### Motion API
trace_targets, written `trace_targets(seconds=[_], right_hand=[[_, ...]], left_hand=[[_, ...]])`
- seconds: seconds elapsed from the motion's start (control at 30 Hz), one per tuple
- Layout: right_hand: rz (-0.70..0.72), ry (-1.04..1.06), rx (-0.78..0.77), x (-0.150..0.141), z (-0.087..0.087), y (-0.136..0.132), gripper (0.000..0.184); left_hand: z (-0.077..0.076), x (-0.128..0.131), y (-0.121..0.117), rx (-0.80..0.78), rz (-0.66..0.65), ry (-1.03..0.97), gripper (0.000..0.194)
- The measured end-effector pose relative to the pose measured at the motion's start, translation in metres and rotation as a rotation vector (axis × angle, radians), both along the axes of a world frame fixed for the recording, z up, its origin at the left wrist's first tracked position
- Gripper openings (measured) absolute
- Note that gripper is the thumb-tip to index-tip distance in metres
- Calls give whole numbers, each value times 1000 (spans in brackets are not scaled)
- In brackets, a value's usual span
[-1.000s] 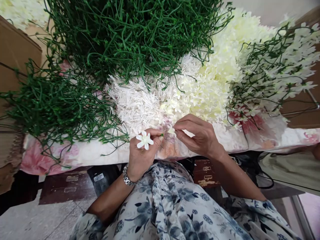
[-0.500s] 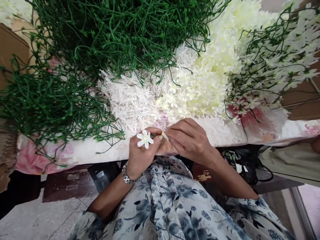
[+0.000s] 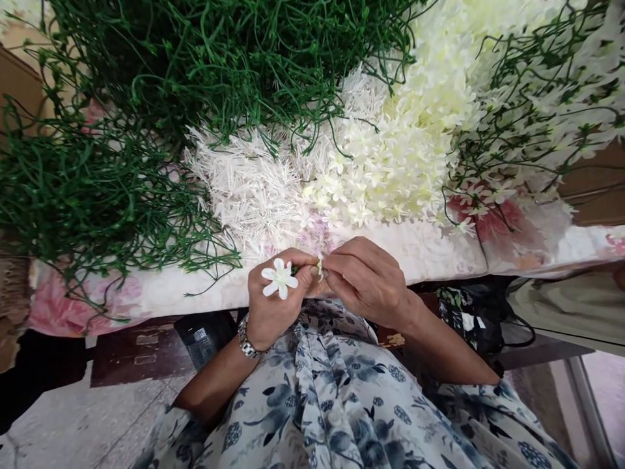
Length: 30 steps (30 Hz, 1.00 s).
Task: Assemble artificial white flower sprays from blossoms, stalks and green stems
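My left hand (image 3: 273, 311) is closed in a pinch around a green plastic stem, most of it hidden by the fingers. A white artificial flower (image 3: 280, 278) with a pale yellow centre stands out over the back of that hand. Fingertip to fingertip with it, my right hand (image 3: 371, 279) pinches a small cream artificial flower (image 3: 320, 267), mostly covered. Beyond the hands lie a heap of thin white sticks (image 3: 249, 185) and a heap of loose cream flowers (image 3: 390, 169).
Green plastic stems form a large pile (image 3: 234, 65) at the back and a smaller pile (image 3: 97, 189) on the left. Finished-looking white flower sprays (image 3: 547, 117) lie on the right. A floral cloth (image 3: 180, 293) covers the table. A black bag (image 3: 469, 319) sits below the edge.
The two hands have drawn slightly closer together at the fingertips. The white flower over my left hand has turned and shifted a little left and down. The small cream flower is more covered.
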State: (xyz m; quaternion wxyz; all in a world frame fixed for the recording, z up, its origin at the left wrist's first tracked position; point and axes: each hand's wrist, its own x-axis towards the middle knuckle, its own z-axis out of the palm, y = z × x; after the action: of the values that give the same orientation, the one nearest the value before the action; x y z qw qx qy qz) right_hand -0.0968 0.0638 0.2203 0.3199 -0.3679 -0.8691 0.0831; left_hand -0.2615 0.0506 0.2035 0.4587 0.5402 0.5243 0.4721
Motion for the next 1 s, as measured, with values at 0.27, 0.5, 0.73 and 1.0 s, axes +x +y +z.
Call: trace_targets(seconds=[0.27, 0.5, 0.73, 1.0], right_hand=[[-19, 154, -149, 5, -1, 3, 13], [-50, 234, -200, 9, 1, 0, 14], [-13, 263, -198, 8, 19, -1, 14], [65, -43, -151, 13, 28, 1, 8]], left_hand=[[6, -5, -1, -73, -172, -80, 19], [15, -3, 0, -114, -144, 0, 22], [10, -6, -2, 84, -204, 102, 25], [8, -10, -3, 278, -329, 262, 23]])
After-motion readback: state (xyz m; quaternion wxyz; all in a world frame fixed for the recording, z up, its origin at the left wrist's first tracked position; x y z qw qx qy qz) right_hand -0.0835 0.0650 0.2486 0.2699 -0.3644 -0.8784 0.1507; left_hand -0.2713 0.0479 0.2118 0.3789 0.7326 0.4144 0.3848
